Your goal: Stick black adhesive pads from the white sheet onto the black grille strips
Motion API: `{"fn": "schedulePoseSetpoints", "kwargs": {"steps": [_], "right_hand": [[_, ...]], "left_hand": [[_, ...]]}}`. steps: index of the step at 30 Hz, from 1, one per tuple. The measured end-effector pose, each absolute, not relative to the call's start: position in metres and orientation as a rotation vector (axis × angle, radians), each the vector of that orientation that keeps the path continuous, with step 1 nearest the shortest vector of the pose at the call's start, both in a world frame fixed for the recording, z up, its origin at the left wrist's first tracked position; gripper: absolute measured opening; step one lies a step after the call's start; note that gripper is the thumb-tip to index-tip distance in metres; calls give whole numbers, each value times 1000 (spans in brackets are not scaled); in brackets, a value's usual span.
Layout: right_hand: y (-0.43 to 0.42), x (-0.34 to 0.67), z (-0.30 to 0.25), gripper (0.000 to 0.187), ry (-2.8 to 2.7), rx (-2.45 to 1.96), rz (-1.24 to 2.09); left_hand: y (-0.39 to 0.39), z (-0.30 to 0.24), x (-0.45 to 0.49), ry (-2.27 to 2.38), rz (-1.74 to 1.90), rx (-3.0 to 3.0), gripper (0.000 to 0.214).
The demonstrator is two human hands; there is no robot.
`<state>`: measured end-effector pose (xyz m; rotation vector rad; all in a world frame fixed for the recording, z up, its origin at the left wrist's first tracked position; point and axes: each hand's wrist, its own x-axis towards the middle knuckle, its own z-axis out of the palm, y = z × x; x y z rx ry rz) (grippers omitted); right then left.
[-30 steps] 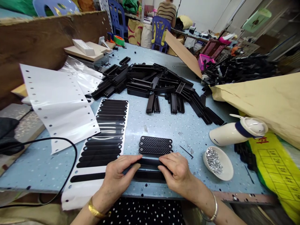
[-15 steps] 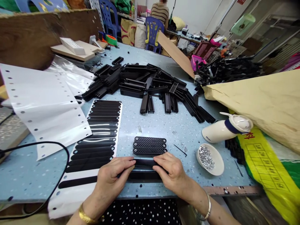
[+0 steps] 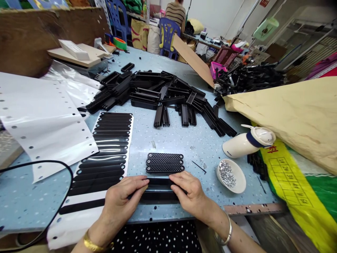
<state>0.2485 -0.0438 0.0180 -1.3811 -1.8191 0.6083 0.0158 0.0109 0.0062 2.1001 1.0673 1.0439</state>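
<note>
For even support, the black piece (image 3: 158,182) at lower centre should stay level, left hand (image 3: 123,198) and right hand (image 3: 191,191) each pinching one end in a closed fingertip grip.

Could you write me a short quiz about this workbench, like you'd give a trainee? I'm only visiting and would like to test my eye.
1. True or false: the left grip and the right grip are both on the same black piece.
2. Counting: how many latticed black strips lie side by side just beyond the person's fingers?
3. Open question: what is in the white bowl?

Key:
1. True; they hold it toward opposite ends.
2. Three.
3. Small silvery pieces; too small to identify exactly.
</note>
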Motion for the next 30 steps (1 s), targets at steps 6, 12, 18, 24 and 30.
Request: {"fn": "schedulePoseSetpoints", "kwargs": {"steps": [6, 12, 18, 24, 30], "right_hand": [[-41, 255, 22, 28, -1880, -1388, 710], [-41, 262, 29, 35, -1953, -1419, 715], [-54, 294, 33, 22, -1675, -1565, 666], [-62, 287, 21, 20, -1548, -1542, 674], [-53, 272, 21, 17, -1606, -1456, 579]], "left_hand": [[11, 2, 15, 1085, 1029, 2090, 15], [12, 1, 14, 1078, 1033, 2103, 15], [13, 4, 15, 1064, 1046, 2103, 15], [14, -2, 12, 1064, 1061, 2125, 14], [15, 0, 15, 1031, 1060, 2155, 16]]}}
